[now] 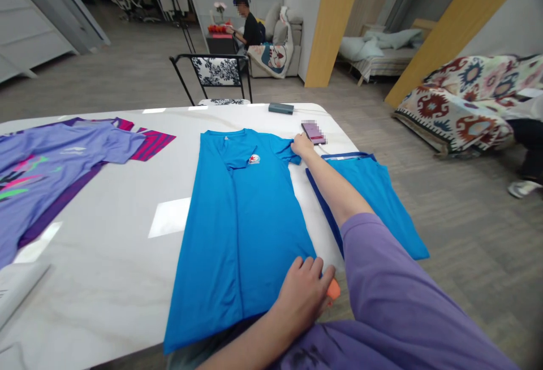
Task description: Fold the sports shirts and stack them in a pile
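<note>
A blue T-shirt (271, 217) lies along the table in front of me. Its left side is folded inward, with that sleeve lying across the chest beside a small white and red logo. My right hand (302, 145) reaches far forward and pinches the end of the other sleeve. Close to me, my left hand (304, 286) has its fingers curled over the shirt's right edge near the hem. A small orange object (334, 289) peeks out beside the left hand; its kind is unclear. Under my right forearm lies another blue garment (377, 189) with dark blue trim.
Lavender and purple shirts (72, 155) cover the left of the white table (127, 251). A phone (313, 132) and a dark rectangular case (280, 108) are near the far edge. Behind stands a black-framed chair (216, 73); a person (250, 30) sits farther back.
</note>
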{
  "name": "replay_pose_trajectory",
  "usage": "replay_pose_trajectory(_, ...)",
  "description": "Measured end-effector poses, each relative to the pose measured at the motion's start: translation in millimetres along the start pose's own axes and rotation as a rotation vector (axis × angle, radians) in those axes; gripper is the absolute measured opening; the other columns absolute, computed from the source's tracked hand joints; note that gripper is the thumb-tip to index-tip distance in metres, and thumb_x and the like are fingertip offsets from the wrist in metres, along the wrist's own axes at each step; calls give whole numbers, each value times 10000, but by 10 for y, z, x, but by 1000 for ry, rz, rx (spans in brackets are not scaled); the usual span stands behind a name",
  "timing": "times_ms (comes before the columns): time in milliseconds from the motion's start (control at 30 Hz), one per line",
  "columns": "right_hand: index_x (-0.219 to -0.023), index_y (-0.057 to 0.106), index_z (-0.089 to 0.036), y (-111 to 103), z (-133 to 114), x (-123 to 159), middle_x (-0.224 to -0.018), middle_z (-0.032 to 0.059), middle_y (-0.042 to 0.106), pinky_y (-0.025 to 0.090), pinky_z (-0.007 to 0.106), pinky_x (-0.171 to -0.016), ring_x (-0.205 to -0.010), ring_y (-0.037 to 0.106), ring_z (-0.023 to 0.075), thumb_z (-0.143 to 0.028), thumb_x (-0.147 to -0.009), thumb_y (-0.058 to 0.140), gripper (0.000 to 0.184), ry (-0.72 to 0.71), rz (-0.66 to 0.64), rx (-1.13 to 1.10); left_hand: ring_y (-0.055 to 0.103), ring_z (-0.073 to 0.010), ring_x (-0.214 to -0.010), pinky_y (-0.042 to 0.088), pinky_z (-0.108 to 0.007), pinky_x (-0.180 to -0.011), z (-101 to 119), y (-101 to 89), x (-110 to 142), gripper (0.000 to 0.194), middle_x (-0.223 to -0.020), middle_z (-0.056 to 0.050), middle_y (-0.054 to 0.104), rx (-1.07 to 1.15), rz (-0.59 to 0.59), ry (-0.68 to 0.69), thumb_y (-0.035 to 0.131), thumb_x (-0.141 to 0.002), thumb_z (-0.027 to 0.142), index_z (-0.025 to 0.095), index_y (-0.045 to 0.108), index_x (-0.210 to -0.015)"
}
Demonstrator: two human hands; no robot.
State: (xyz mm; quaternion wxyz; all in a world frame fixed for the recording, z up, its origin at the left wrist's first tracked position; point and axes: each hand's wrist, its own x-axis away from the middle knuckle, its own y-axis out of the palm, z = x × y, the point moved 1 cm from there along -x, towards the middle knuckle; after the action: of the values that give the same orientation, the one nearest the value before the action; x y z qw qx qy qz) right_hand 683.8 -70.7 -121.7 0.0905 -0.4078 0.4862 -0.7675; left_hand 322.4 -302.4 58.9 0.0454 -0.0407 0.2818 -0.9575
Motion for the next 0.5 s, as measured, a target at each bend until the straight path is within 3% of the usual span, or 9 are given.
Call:
replay_pose_trajectory(100,-1482,691,-136,-17,31,-73,-1632,263,564,567,527,-1188,-1466,629,408,-322,-1091,623,438,-45,13,28,707,-311,-1007,527,-495,-825,-8,95,-33,150,-1108,-93,733,-28,0,-43,685,-1102,320,239,697,-1228)
replay_pose_trajectory(167,-1428,712,-162,-39,33,-109,-1602,240,611,537,546,-1221,-1517,573,418,-325,-1075,646,394,-98,48,58,717,-301,-989,522,-483,-823,-22,69,-25,76,-1082,-90,746,-1,-6,-64,649,-1114,292,234,691,-1138)
replay_pose_trajectory(267,-1457,665,-195,-73,31,-147,-1467,209,723,556,542,-1177,-1406,654,390,-322,-1105,577,385,-125,63,11,737,-286,-978,519,-465,-839,-75,-100,29,64,-1078,-74,768,90,-15,-132,637,-1104,266,241,687,-1137)
replay_pose_trajectory(367,-1473,624,-214,-105,41,-184,-1381,195,766,602,491,-1077,-1258,733,358,-310,-1113,542,381,-101,53,-83,764,-266,-1018,534,-450,-892,-180,-363,164,210,-1122,-33,790,229,11,-211,611,-1083,211,282,694,-1263)
replay_pose_trajectory(500,-1353,675,-197,-183,-1,-274,-1290,190,793,623,441,-1053,-1196,764,334,-207,-1048,588,318,-122,64,-169,786,-245,-1101,563,-419,-960,-347,-702,469,354,-1201,-25,814,379,66,-255,585,-1060,156,315,719,-1346)
